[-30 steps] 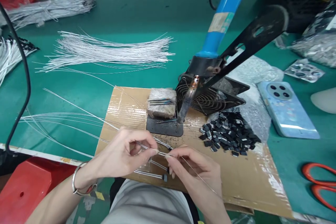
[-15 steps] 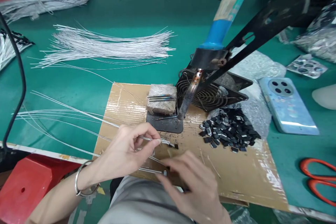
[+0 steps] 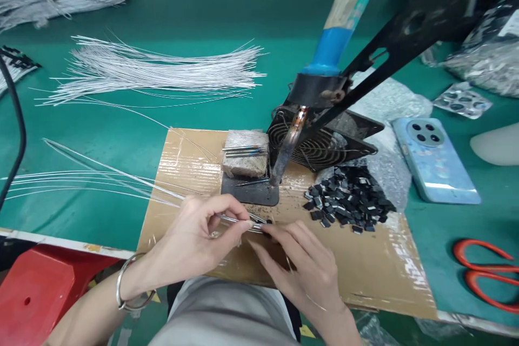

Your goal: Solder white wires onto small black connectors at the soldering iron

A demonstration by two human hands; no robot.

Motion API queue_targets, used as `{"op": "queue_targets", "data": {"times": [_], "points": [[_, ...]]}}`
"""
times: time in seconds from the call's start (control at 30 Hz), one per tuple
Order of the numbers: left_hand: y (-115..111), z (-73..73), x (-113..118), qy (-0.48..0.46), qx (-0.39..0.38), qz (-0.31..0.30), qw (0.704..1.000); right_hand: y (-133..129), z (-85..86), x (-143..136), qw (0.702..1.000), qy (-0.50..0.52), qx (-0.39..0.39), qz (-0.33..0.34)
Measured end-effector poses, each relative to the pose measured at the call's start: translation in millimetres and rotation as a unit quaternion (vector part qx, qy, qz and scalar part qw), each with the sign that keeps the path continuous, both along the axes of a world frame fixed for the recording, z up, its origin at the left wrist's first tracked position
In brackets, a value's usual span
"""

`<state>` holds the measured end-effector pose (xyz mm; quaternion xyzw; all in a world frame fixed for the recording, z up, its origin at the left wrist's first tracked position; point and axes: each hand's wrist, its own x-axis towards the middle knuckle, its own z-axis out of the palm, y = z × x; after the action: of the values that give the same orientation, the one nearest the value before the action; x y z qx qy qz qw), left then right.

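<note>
left hand [image 3: 203, 240] pinching some skinny white wires [image 3: 172, 193], right hand [image 3: 304, 259] right by their tips, can't tell if it's gripping, black bits [image 3: 351, 200] heaped on cardboard [image 3: 377, 275]

We are looking at a workshop. On its green table [image 3: 73, 124], we are seeing white wires [image 3: 170, 70] lying in 1 big bunch, little black bits [image 3: 351, 197] sitting heaped on cardboard [image 3: 373, 278], a blue tool [image 3: 327, 53] leaning near a dark fan [image 3: 318, 148], and red scissors [image 3: 486, 268].

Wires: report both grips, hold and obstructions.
Left grip pinching thin wires. Right grip at the wire ends, hold unclear. Soldering iron beyond, touching neither.
</note>
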<state>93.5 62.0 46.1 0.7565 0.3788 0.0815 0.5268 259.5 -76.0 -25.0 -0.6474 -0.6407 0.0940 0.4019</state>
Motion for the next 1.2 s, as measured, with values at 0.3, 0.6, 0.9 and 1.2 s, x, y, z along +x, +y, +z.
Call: {"op": "queue_targets", "data": {"times": [0.3, 0.6, 0.9, 1.2], "points": [[-4.4, -5.3, 8.8, -0.004, -0.066, 0.022, 0.998, -5.8, 5.2, 52.6, 0.969, -0.035, -0.013, -0.243], [-5.8, -7.1, 11.0, -0.024, -0.112, 0.048, 0.992, 7.4, -3.9, 71.9, 0.983, -0.113, -0.051, -0.136], [-5.3, -8.8, 12.2, -0.040, -0.096, 0.060, 0.993, 6.5, -3.8, 56.1, 0.972, -0.009, -0.090, -0.215], [-4.1, -6.6, 12.6, -0.055, -0.079, 0.064, 0.993, 0.0, 9.2, 40.5, 0.934, 0.200, -0.063, -0.291]]}}
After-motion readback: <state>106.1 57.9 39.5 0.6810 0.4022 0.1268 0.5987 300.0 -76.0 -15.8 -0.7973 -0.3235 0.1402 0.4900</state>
